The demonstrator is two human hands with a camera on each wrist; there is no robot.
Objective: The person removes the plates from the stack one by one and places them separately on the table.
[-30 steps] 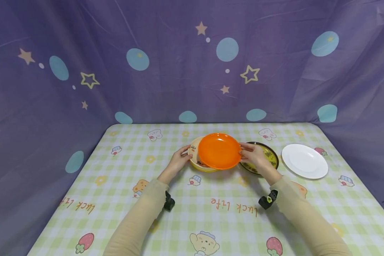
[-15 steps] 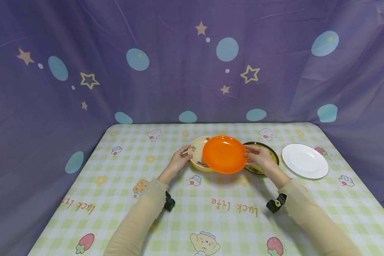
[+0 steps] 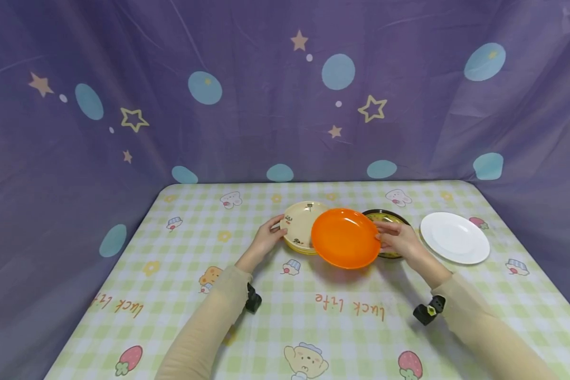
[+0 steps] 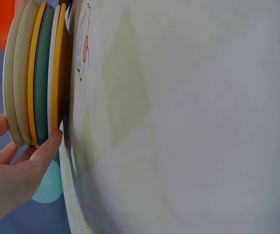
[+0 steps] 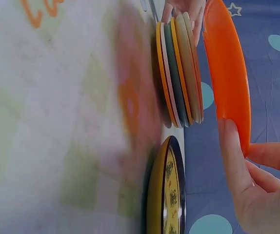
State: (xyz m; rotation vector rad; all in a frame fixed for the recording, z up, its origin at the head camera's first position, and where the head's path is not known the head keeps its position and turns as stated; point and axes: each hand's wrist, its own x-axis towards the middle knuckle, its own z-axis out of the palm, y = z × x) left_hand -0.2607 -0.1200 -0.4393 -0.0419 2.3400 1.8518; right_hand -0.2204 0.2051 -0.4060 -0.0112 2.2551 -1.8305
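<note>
The right hand (image 3: 400,240) grips one orange plate (image 3: 345,238), the left hand (image 3: 267,237) one plate stack (image 3: 302,228); nearby: one yellow plate (image 5: 166,192), one white plate (image 3: 455,238).

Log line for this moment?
left hand: grips multicoloured round plate stack; right hand: holds glossy orange round plate aloft; far right: white round plate

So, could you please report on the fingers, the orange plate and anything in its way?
Right fingers pinching orange plate above table. Left fingers gripping plate stack. Patterned dish nearby, possibly in the way.
</note>
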